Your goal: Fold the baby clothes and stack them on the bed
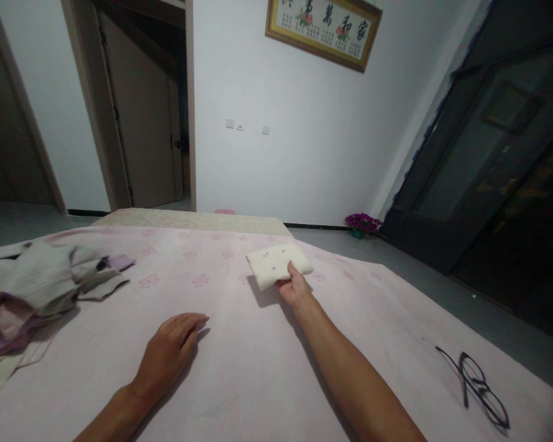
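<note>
My right hand (295,286) grips a folded cream cloth (274,261) with small dark motifs, thumb on top and fingers beneath. The cloth is held slightly above the pink-patterned cover (239,393), casting a shadow on it. Low over that cover, at centre left, my left hand (171,345) has its fingers extended side by side and slightly bent, with nothing visible in it. A heap of crumpled clothes (41,276) in grey, pink and purple lies at the left, beyond my left hand.
Black-framed glasses (482,387) lie at the right side of the cover. Past its far edge is a beige surface (193,219). Purple flowers (363,222) stand on the floor by the white wall (304,166). A dark door (498,159) is at the right.
</note>
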`<state>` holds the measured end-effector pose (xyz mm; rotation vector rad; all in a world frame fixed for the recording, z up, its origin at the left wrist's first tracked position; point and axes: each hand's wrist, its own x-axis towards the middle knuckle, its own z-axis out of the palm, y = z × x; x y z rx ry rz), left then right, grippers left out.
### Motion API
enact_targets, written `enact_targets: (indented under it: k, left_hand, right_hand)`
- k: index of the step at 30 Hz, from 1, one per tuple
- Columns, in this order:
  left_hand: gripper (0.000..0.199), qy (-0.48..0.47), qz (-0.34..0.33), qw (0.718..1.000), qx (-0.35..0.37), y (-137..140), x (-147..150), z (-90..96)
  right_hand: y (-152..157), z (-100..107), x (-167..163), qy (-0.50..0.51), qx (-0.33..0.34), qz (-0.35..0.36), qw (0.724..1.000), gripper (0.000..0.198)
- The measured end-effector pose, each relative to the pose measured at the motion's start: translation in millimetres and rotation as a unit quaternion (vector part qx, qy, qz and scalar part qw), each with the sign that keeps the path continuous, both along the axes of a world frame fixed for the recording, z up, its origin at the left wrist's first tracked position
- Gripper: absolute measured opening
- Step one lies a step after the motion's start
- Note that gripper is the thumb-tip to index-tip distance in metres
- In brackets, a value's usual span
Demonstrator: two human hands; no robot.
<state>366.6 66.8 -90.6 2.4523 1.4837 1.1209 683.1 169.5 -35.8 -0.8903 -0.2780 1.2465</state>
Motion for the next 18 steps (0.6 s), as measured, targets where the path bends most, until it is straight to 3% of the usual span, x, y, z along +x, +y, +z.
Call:
enact_targets:
  k: [3, 7, 11, 18]
  left_hand:
    - [0.027, 0.012, 0.0, 0.998, -0.059, 3, 4, -3.1]
    - [0.028, 0.023, -0.024, 0.996, -0.086, 0, 9, 2.7]
    - [0.027, 0.039, -0.037, 0.994, -0.1, -1, 10, 7.3]
    - [0.027, 0.048, -0.044, 0.991, -0.12, 0, 11, 6.6]
  right_hand:
    - [32, 10, 33, -0.005, 0.005, -0.026, 1.0, 0.027]
    - [54, -9, 57, -0.006, -0.03, -0.044, 0.999, 0.028]
    - [64, -31, 60, -0.007, -0.063, -0.034, 0.997, 0.031]
    - [76, -30, 60, -0.012, -0.05, -0.033, 0.998, 0.03]
